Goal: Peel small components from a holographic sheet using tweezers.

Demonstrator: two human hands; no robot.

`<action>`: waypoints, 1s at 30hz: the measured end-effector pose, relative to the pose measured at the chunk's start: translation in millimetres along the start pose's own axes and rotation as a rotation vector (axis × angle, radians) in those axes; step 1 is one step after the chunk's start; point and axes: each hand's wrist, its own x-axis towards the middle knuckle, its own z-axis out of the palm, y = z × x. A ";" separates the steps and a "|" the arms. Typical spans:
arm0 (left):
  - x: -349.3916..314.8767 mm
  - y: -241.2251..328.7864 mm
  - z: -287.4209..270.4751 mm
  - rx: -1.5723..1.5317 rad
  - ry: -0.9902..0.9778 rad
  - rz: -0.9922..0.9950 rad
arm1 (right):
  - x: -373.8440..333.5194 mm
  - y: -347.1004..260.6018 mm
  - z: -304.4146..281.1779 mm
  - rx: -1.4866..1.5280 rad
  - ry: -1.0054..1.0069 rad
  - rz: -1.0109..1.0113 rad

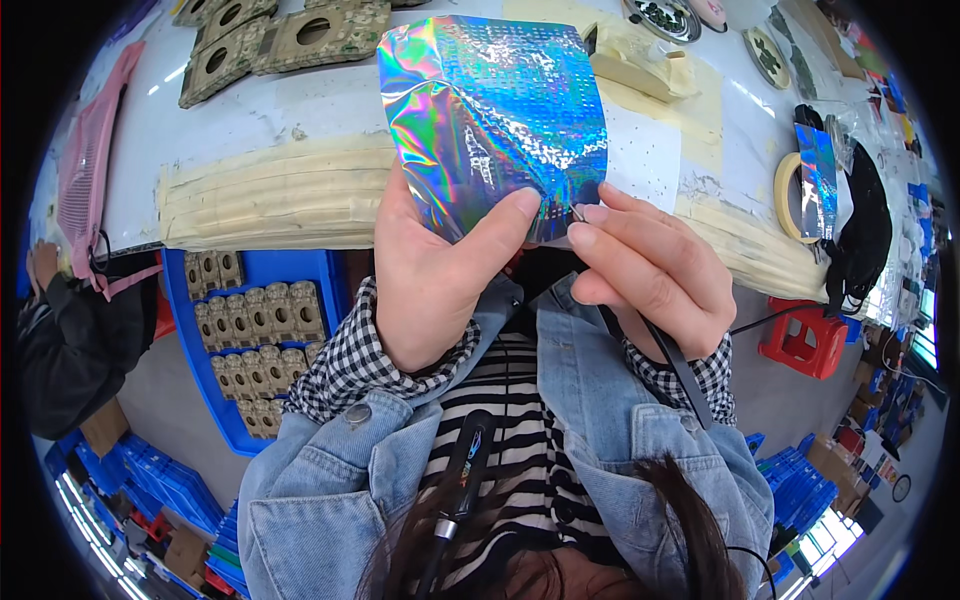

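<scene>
A shiny holographic sheet (500, 110) with rows of small marks is held up above the table's near edge. My left hand (440, 240) is closed on its lower left part, thumb lying across the front and the other fingers hidden behind. My right hand (655, 255) is closed around dark tweezers (680, 370), whose tip is at the sheet's lower right edge. Whether the tip grips anything is too small to tell.
Several camouflage-patterned housings (315, 35) with round holes lie at the back left. More sit in a blue tray (235, 425) below the table's left side. A tape roll (792, 198) and dishes (765, 55) of small dark pieces are at right. A red stool (803, 340) stands below. Another person's dark sleeve (75, 330) shows at far left.
</scene>
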 end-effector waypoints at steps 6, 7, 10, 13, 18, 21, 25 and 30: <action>0.0 -4.1 1.9 0.027 0.023 0.058 | -9.0 1.9 -14.5 -0.110 -0.001 0.064; -1.5 -1.4 1.1 0.033 0.033 0.042 | -14.0 4.9 -17.4 -0.137 -0.016 0.089; -2.7 -3.4 0.7 -0.009 0.060 0.049 | -22.7 18.8 -20.0 -0.320 -0.057 0.058; -2.9 -4.7 1.8 -0.025 0.084 0.064 | -24.9 24.7 -18.9 -0.383 -0.091 0.063; -3.1 -3.7 1.1 -0.020 0.089 0.048 | -25.6 30.5 -17.5 -0.401 -0.110 0.075; -2.5 -4.6 -1.4 -0.010 0.069 0.047 | -24.5 31.4 -18.6 -0.388 -0.125 0.102; -2.5 -3.3 0.4 -0.017 0.078 0.040 | -21.4 32.3 -18.1 -0.373 -0.154 0.100; -1.6 -3.5 0.9 -0.025 0.077 0.050 | -17.5 31.7 -19.5 -0.370 -0.204 0.078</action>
